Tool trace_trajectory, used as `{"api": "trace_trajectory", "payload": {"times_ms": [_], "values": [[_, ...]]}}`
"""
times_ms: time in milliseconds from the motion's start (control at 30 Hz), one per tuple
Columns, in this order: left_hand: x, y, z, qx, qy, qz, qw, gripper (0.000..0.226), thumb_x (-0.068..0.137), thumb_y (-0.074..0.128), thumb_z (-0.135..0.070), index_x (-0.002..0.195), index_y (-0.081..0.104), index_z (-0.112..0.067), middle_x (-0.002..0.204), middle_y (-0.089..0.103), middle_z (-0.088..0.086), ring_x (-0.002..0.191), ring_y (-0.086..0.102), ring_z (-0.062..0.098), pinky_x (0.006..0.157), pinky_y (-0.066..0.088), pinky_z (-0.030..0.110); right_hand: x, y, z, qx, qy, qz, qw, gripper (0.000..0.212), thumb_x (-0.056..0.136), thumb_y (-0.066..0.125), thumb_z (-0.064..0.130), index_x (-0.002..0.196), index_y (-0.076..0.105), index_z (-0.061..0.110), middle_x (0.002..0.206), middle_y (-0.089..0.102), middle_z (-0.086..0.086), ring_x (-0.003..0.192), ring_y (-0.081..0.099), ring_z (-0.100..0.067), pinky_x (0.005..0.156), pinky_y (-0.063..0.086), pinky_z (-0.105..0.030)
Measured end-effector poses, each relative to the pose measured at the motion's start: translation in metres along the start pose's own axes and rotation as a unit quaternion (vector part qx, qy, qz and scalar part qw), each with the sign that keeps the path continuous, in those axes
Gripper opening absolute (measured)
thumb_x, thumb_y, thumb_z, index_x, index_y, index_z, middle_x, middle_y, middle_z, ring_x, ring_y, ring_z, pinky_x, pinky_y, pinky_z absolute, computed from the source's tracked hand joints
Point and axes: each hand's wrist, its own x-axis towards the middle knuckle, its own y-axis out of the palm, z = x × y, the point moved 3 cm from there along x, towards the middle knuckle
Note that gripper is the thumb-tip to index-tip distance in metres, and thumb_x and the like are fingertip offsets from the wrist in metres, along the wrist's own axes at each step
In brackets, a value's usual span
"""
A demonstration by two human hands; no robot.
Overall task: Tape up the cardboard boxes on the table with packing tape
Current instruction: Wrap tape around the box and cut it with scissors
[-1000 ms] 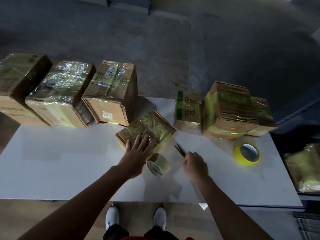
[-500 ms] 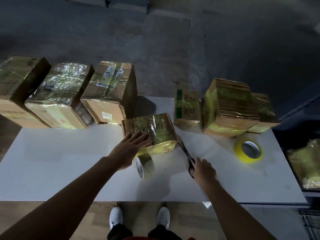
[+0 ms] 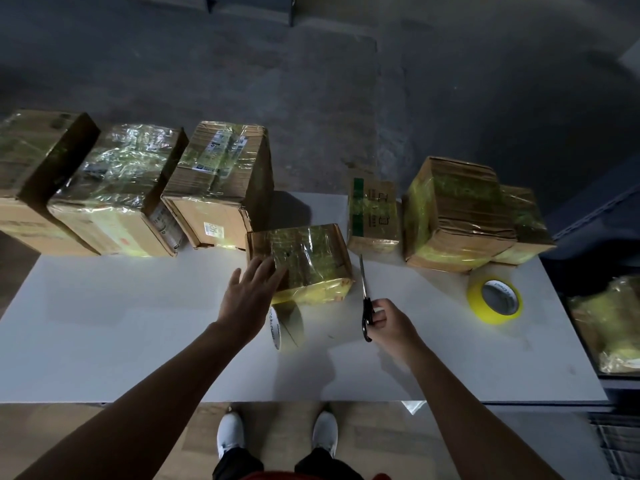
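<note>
All boxes point(image 3: 221, 188) in view appear taped, including the small box point(image 3: 308, 258) at mid-bench point(image 3: 104, 323), which my left hand point(image 3: 249, 296) touches with straight, spread fingers; my right hand point(image 3: 391, 322) grips the scissors point(image 3: 364, 292), the tape roll point(image 3: 287, 323) stands just beside the box, so I judge little remains.

Cardboard boxes point(image 3: 214, 188) line the table's point(image 3: 104, 341) far edge. A taped box point(image 3: 308, 258), tape roll point(image 3: 292, 323) and scissors point(image 3: 363, 285) crowd the middle. The near-left corner seems open.
</note>
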Motion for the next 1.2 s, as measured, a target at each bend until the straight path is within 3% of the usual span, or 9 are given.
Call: {"api": "trace_trajectory", "payload": {"times_ms": [100, 167, 267, 367, 467, 633, 733, 967, 1200], "values": [[-0.004, -0.007, 0.001, -0.017, -0.028, -0.055, 0.998, 0.069, 0.063, 0.087, -0.009, 0.127, 0.058, -0.011, 0.125, 0.057, 0.016, 0.109, 0.057, 0.037, 0.077, 0.053, 0.048, 0.004, 0.002, 0.007, 0.026, -0.025, 0.013, 0.999, 0.039, 0.08, 0.068, 0.009, 0.111, 0.05, 0.024, 0.097, 0.062, 0.006, 0.086, 0.063, -0.005, 0.064, 0.047, -0.013], [-0.009, -0.01, 0.001, -0.025, -0.03, -0.109, 0.993, 0.059, 0.059, 0.089, -0.008, 0.113, 0.064, -0.007, 0.105, 0.062, 0.017, 0.085, 0.06, 0.034, 0.063, 0.051, 0.042, 0.007, 0.004, 0.012, 0.041, -0.036, 0.025, 0.998, 0.04, 0.08, 0.069, 0.008, 0.109, 0.049, 0.026, 0.099, 0.062, 0.004, 0.09, 0.064, -0.01, 0.07, 0.05, -0.018], [-0.022, -0.006, -0.004, -0.123, -0.074, -0.13, 0.981, 0.038, 0.076, 0.076, -0.007, 0.11, 0.059, -0.004, 0.092, 0.06, 0.015, 0.071, 0.055, 0.025, 0.055, 0.047, 0.032, 0.011, 0.006, 0.023, 0.087, -0.061, 0.047, 0.993, 0.041, 0.079, 0.071, 0.003, 0.103, 0.05, 0.028, 0.099, 0.065, -0.003, 0.093, 0.066, -0.018, 0.078, 0.055, -0.027], [-0.039, 0.008, -0.02, -0.294, -0.176, -0.092, 0.935, 0.027, 0.091, 0.061, -0.021, 0.109, 0.049, -0.007, 0.088, 0.061, 0.006, 0.068, 0.052, 0.018, 0.054, 0.039, 0.027, 0.016, 0.007, 0.039, 0.112, -0.085, 0.071, 0.988, 0.035, 0.081, 0.073, 0.009, 0.105, 0.055, 0.026, 0.098, 0.069, -0.003, 0.095, 0.068, -0.014, 0.08, 0.056, -0.027], [-0.047, 0.02, -0.037, -0.439, -0.227, -0.054, 0.868, 0.037, 0.091, 0.063, -0.029, 0.113, 0.041, -0.011, 0.089, 0.063, 0.0, 0.069, 0.058, 0.015, 0.057, 0.042, 0.024, 0.016, 0.005, 0.053, 0.022, -0.106, 0.133, 0.985, 0.03, 0.085, 0.066, 0.015, 0.107, 0.055, 0.032, 0.097, 0.069, 0.003, 0.093, 0.066, -0.007, 0.077, 0.056, -0.025], [-0.046, 0.025, -0.038, -0.541, -0.287, -0.026, 0.79, 0.059, 0.084, 0.074, -0.019, 0.131, 0.039, -0.014, 0.082, 0.062, -0.007, 0.074, 0.062, 0.006, 0.054, 0.046, 0.011, 0.017, -0.009, 0.073, -0.127, -0.142, 0.218, 0.957, 0.031, 0.087, 0.066, 0.022, 0.111, 0.056, 0.038, 0.092, 0.067, 0.008, 0.084, 0.064, -0.004, 0.069, 0.05, -0.018], [-0.045, 0.027, -0.039, -0.562, -0.293, -0.002, 0.774, 0.061, 0.086, 0.07, -0.014, 0.138, 0.037, -0.013, 0.09, 0.065, -0.001, 0.081, 0.064, 0.011, 0.061, 0.048, 0.016, 0.02, -0.015, 0.079, -0.158, -0.135, 0.234, 0.95, 0.035, 0.079, 0.074, 0.03, 0.109, 0.059, 0.04, 0.093, 0.069, 0.01, 0.088, 0.066, -0.011, 0.073, 0.054, -0.028], [-0.044, 0.027, -0.033, -0.584, -0.3, 0.03, 0.753, 0.058, 0.088, 0.068, -0.013, 0.137, 0.035, -0.012, 0.091, 0.064, -0.004, 0.082, 0.062, 0.004, 0.055, 0.046, 0.012, 0.026, -0.022, 0.085, -0.239, -0.118, 0.268, 0.926, 0.045, 0.065, 0.081, 0.052, 0.104, 0.061, 0.049, 0.089, 0.065, 0.028, 0.085, 0.061, 0.004, 0.071, 0.045, -0.018], [-0.045, 0.03, -0.031, -0.582, -0.301, 0.048, 0.754, 0.058, 0.089, 0.068, -0.013, 0.136, 0.034, -0.011, 0.101, 0.067, 0.007, 0.079, 0.061, 0.011, 0.059, 0.044, 0.015, 0.03, -0.031, 0.09, -0.283, -0.126, 0.284, 0.907, 0.033, 0.063, 0.077, 0.058, 0.092, 0.062, 0.054, 0.083, 0.064, 0.03, 0.075, 0.061, 0.006, 0.065, 0.042, -0.017]]}}
